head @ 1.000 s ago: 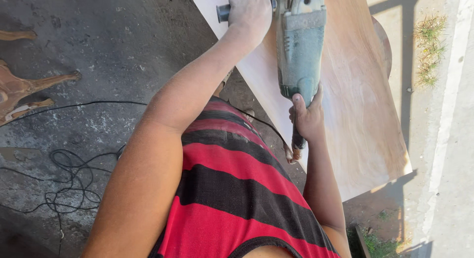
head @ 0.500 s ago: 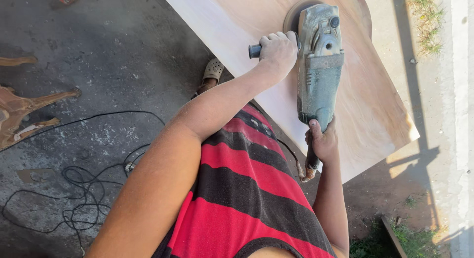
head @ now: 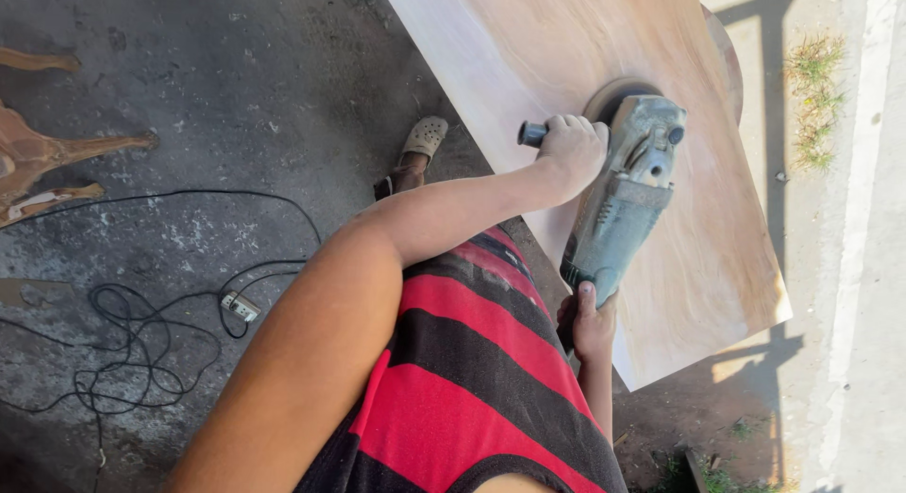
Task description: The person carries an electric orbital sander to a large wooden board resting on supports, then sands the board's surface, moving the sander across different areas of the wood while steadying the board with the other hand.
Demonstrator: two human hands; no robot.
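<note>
While we look down from the head view, our left hand (head: 574,151) wraps the side handle (head: 531,133) of the grey sander (head: 623,196) resting on the wooden board (head: 604,68); our right hand (head: 590,321) clasps its near end, fingers mostly hidden, disc largely covered.

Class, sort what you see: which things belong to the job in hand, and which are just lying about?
In use:
grey-green angle sander
pale plywood board
left hand on the side handle
right hand on the rear grip

Lying about:
black tangled cable
white plug socket
brown wooden offcuts
</note>
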